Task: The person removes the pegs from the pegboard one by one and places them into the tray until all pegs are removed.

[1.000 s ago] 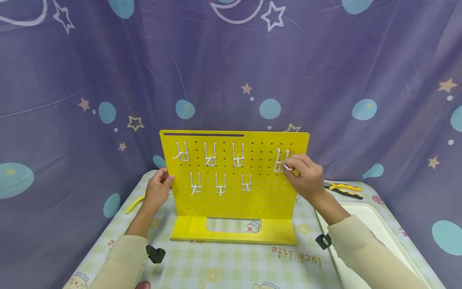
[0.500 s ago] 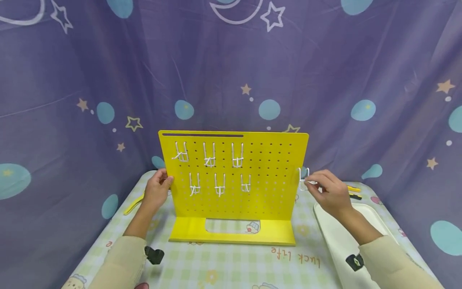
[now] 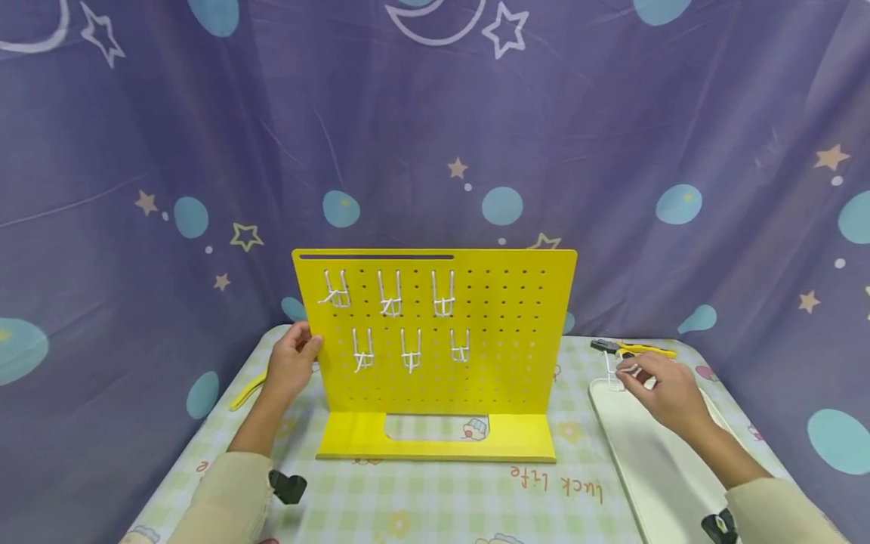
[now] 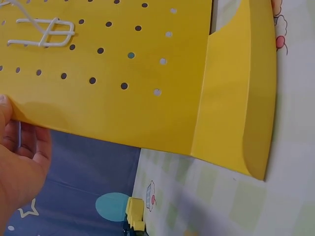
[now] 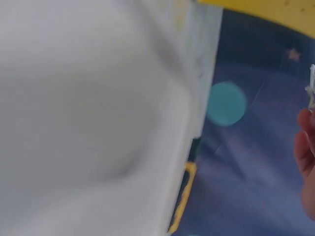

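A yellow pegboard (image 3: pixel 513 363) stands upright on its folded base. Several white wire hooks hang on it in two rows, among them one hook (image 3: pixel 444 304) at the top middle and another hook (image 4: pixel 51 33) near the edge in the left wrist view. My left hand (image 3: pixel 291 364) grips the board's left edge, thumb on the front and fingers behind. Off to the right, my right hand (image 3: pixel 669 393) pinches a loose white wire hook (image 3: pixel 610 374) above the far end of a white tray (image 3: pixel 652 461). In the right wrist view only part of that hand (image 5: pixel 307 152) shows.
Yellow-and-black pliers (image 3: pixel 639 349) lie behind the tray. A yellow-handled tool (image 3: pixel 248 389) is partly hidden behind my left forearm. A checked cloth (image 3: pixel 435 499) covers the table, and a purple curtain (image 3: pixel 381 151) hangs behind it.
My right hand has taken the rightmost hook off the pegboard and carried it right and down, over the tray. My left hand stays at the board's edge.
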`<state>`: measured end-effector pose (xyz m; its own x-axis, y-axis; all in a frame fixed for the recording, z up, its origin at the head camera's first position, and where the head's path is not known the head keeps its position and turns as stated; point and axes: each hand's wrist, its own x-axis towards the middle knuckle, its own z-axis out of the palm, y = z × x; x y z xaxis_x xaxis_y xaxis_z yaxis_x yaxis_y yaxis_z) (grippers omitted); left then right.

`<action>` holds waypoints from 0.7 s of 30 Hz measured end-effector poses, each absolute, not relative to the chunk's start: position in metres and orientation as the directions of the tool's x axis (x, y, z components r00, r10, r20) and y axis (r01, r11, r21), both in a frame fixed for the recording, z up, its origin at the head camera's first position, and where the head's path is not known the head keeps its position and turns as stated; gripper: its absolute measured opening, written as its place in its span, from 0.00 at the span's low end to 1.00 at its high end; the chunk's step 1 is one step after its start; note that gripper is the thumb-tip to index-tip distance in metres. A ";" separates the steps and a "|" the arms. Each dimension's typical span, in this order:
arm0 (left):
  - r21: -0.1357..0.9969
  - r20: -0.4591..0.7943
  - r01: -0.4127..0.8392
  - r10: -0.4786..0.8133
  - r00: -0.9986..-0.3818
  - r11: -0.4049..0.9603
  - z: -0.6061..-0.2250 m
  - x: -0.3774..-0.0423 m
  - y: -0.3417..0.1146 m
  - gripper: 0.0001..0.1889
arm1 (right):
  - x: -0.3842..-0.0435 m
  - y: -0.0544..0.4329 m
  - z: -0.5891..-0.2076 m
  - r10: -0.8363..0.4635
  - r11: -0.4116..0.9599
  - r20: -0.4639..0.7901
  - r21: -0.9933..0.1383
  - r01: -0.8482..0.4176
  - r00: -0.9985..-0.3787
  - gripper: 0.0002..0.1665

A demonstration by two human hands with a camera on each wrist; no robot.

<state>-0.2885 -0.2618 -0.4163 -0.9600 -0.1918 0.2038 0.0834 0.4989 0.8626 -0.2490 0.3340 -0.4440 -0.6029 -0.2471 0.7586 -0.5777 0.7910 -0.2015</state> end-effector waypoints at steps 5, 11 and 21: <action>0.853 0.225 0.105 -0.178 -0.958 0.510 -0.415 -0.288 -0.264 0.14 | -0.248 0.353 -0.464 -0.239 0.830 0.679 -0.228 -0.509 -0.694 0.16; 0.853 0.256 0.141 -0.168 -0.952 0.503 -0.415 -0.289 -0.263 0.13 | -0.250 0.366 -0.487 -0.217 0.860 0.610 -0.250 -0.445 -0.762 0.13; 0.859 0.262 0.147 -0.174 -0.949 0.490 -0.419 -0.290 -0.265 0.13 | -0.250 0.375 -0.510 -0.202 0.884 0.551 -0.253 -0.393 -0.810 0.13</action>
<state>-0.2904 -0.2652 -0.4192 -0.9492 -0.1744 0.2618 0.1469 0.4900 0.8592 -0.2499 0.3745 -0.5104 -0.8097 -0.2022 0.5509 -0.3926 0.8843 -0.2526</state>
